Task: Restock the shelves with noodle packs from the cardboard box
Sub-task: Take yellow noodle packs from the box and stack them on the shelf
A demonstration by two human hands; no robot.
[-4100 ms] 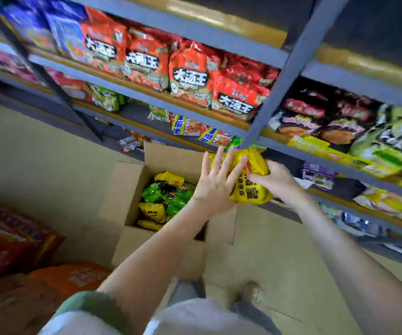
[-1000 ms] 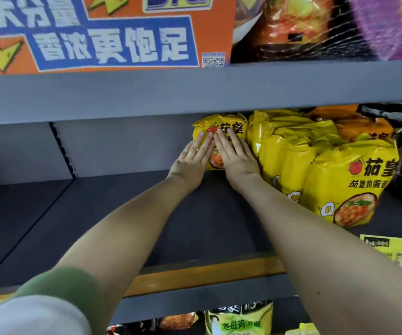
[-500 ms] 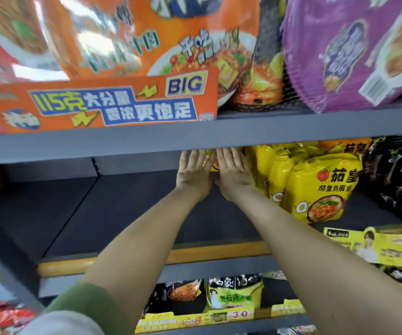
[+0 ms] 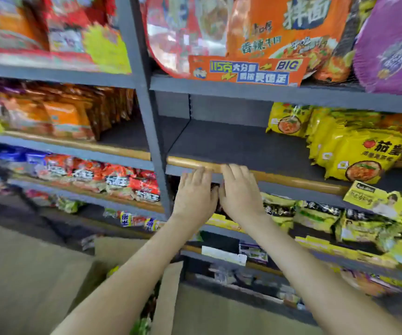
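Store aisle, staring at the grey shelf. Seeing yellow noodle packs bunching up on its right side. Holding left hand and right hand flat, open, empty, side by side at its front edge. Spotting cardboard box below it.

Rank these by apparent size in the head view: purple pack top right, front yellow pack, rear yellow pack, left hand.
1. purple pack, though cropped
2. front yellow pack
3. left hand and rear yellow pack look alike; the hand is nearer, so unranked

The cardboard box runs past the bottom edge; the lower-shelf packs are blurred.
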